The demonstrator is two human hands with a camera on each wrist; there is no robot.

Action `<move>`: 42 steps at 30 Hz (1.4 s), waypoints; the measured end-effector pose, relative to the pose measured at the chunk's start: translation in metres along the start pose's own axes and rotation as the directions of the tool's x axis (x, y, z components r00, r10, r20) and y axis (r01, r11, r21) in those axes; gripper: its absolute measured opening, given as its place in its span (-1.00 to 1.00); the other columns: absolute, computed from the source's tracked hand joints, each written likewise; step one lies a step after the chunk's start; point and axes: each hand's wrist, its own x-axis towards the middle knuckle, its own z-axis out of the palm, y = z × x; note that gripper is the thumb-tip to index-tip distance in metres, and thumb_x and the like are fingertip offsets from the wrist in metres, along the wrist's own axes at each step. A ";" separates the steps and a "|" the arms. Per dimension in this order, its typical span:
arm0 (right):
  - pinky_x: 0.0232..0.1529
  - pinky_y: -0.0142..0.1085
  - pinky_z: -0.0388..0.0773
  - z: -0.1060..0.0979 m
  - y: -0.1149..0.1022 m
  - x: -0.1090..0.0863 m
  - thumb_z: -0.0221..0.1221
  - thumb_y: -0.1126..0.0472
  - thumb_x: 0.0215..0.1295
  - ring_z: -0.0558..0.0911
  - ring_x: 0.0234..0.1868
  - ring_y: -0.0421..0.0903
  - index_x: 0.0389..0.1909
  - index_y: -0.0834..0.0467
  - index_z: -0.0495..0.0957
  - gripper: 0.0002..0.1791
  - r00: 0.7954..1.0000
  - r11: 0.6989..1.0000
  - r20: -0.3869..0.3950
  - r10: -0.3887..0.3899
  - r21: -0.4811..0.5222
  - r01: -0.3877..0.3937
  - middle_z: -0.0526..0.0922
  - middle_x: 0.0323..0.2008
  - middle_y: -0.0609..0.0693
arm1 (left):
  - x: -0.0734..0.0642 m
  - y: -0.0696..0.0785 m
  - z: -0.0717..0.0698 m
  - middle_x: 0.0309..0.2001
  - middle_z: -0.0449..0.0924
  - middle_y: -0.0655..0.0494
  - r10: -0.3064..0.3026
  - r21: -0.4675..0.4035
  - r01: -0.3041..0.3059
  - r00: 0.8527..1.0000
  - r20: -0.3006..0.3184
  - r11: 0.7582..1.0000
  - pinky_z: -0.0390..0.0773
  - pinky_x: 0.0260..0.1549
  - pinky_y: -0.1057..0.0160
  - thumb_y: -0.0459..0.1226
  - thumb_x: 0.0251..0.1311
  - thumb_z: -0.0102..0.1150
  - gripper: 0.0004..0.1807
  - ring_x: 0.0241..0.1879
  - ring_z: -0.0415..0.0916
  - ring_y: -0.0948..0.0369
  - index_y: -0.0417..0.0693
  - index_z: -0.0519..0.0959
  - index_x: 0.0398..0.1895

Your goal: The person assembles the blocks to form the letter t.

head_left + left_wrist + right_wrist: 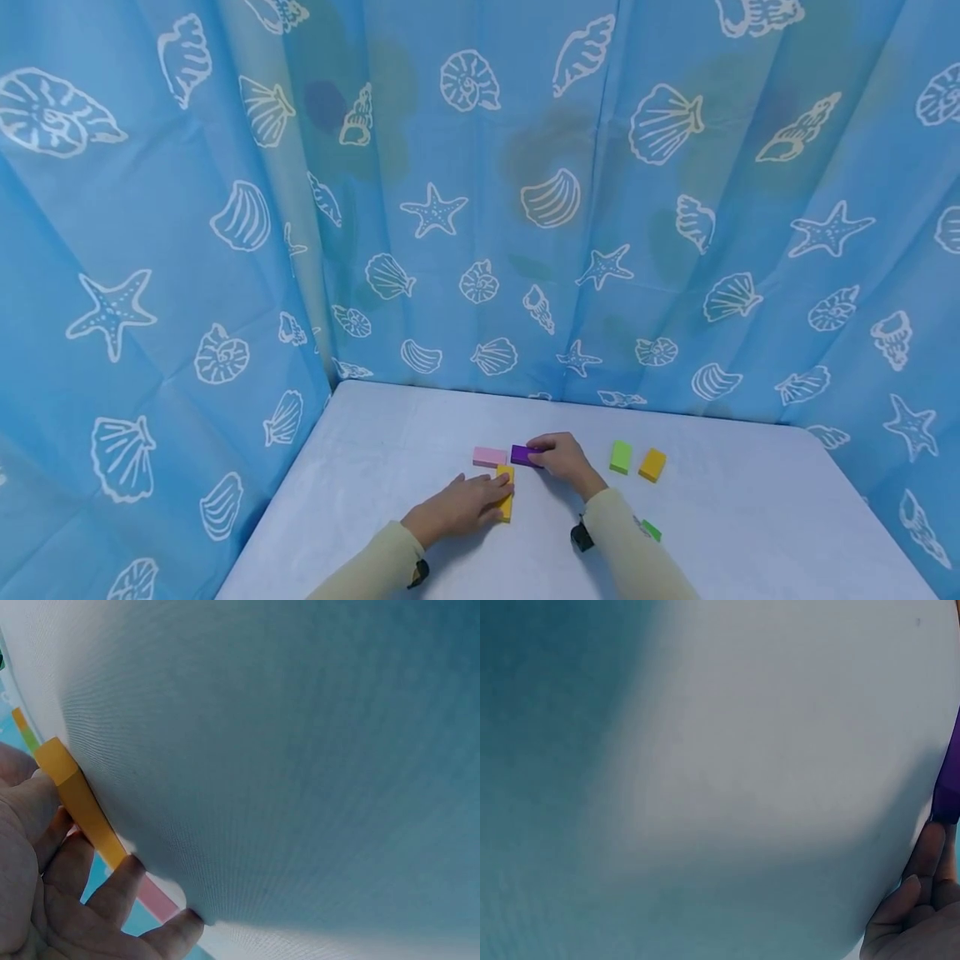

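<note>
A long yellow block [505, 500] lies on the table, pointing away from the person. My left hand [461, 506] grips it, with fingertips over its top and the thumb near its close end. In the left wrist view the thumb and fingers lie along this yellow block [88, 814]. My right hand [564, 458] holds a purple block [522, 455] by its right end, and in the right wrist view fingertips meet the end of the purple block [948, 787]. A pink block [489, 456] lies left of the purple one, at the far end of the yellow block.
To the right on the white table [765, 500] lie a light green block [620, 457] and a shorter orange-yellow block [652, 465]. A green block [652, 530] is partly hidden by the right sleeve. A blue shell-print curtain [480, 167] hangs behind and at the sides.
</note>
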 end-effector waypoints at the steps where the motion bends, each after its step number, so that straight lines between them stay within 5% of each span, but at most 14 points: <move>1: 0.23 0.09 0.50 0.000 0.000 0.000 0.28 0.24 0.29 0.54 0.13 0.12 -0.03 0.08 0.71 -0.76 1.000 1.000 0.001 0.003 0.000 -0.003 0.67 0.04 0.10 | -0.001 0.000 -0.001 0.49 0.21 0.37 0.004 0.002 -0.004 1.000 0.000 1.000 0.26 0.35 -0.27 0.05 0.44 -0.02 -0.45 0.46 0.24 0.11 0.34 0.27 0.47; 42: 0.25 0.11 0.47 0.004 -0.004 -0.010 0.26 0.26 0.30 0.53 0.16 0.13 -0.01 0.08 0.71 -0.74 0.999 1.000 0.031 -0.010 -0.006 0.010 0.67 0.05 0.10 | -0.001 0.003 -0.002 0.49 0.19 0.35 -0.003 0.012 0.003 1.000 0.004 1.000 0.24 0.36 -0.28 0.04 0.45 -0.03 -0.45 0.48 0.21 0.11 0.30 0.27 0.47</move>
